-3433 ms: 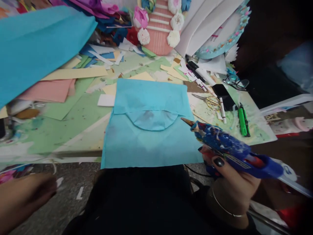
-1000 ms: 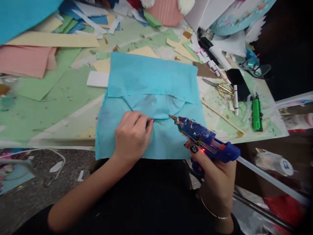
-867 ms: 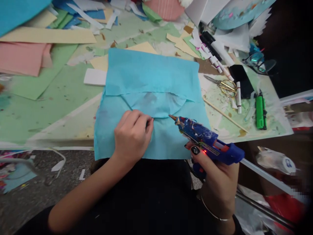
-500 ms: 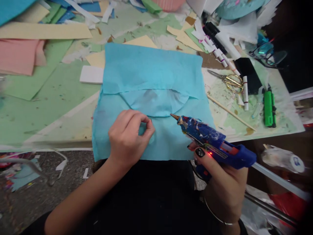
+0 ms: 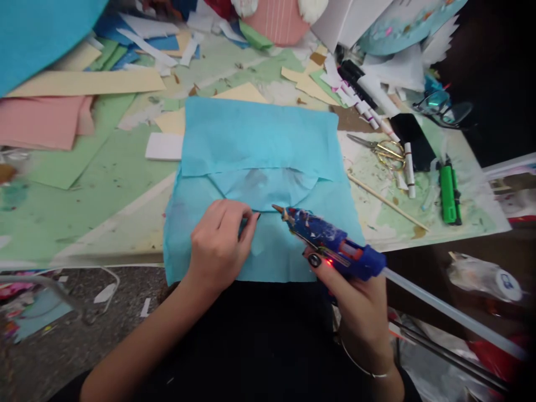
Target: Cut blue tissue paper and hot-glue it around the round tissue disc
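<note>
A light-blue cloth piece [image 5: 259,134] lies at the table's front edge, its upper part folded down over a curved blue flap [image 5: 268,190]. My left hand [image 5: 221,240] is closed in a pinch at the lower edge of this flap; the fingers partly hide what they grip. In my right hand [image 5: 355,301] is a blue hot glue gun [image 5: 330,240], scuffed and with a red light lit. Its nozzle points left, just by the flap's edge and close to my left fingertips. A clear glue stick [image 5: 444,310] sticks out of its back.
To the right lie gold-handled scissors [image 5: 387,153], a thin wooden stick [image 5: 385,201], a green tool [image 5: 448,195], markers [image 5: 409,170] and glasses [image 5: 444,109]. Paper and cloth scraps [image 5: 92,84] cover the table's left and back. A white block [image 5: 163,146] touches the cloth's left side.
The glue gun has moved left, its nozzle nearer my left fingertips and the flap's edge. My left hand keeps its pinch. The whole view has shifted slightly.
</note>
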Action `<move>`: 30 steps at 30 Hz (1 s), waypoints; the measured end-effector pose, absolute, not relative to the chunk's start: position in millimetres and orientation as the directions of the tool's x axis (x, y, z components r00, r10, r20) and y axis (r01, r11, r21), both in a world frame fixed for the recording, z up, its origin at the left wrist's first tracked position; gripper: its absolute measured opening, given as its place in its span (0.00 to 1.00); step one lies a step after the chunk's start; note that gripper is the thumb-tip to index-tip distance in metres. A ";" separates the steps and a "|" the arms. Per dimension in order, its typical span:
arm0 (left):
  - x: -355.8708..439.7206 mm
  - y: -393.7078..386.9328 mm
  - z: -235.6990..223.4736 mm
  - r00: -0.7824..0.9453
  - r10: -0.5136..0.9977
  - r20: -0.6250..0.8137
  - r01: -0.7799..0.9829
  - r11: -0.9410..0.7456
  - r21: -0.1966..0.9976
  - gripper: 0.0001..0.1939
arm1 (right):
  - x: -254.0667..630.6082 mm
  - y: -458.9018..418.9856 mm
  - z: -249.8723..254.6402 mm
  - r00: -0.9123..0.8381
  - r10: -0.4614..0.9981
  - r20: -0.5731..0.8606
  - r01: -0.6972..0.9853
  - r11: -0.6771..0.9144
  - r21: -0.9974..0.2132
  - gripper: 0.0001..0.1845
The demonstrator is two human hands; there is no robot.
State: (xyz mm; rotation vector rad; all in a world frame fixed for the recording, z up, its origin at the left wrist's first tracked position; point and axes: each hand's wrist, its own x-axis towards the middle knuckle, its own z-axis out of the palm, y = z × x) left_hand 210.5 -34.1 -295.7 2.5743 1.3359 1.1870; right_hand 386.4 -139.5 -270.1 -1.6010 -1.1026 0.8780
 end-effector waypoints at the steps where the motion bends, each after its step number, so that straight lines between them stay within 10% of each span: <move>1: 207.8 -34.9 -293.7 0.344 0.706 0.620 0.692 -0.636 0.341 0.05 | 385.0 -134.8 -269.4 0.284 0.959 -0.027 0.281 -0.110 -0.953 0.06; 10: 160.9 -47.4 -291.2 0.368 0.700 0.612 0.658 -0.661 0.361 0.14 | 372.8 -101.3 -265.1 0.038 0.995 0.090 0.510 0.058 -0.858 0.11; 30: 150.3 -33.5 -293.6 0.460 0.699 0.547 0.658 -0.682 0.318 0.15 | 396.4 -126.9 -263.5 0.233 0.972 0.026 0.627 -0.130 -0.768 0.11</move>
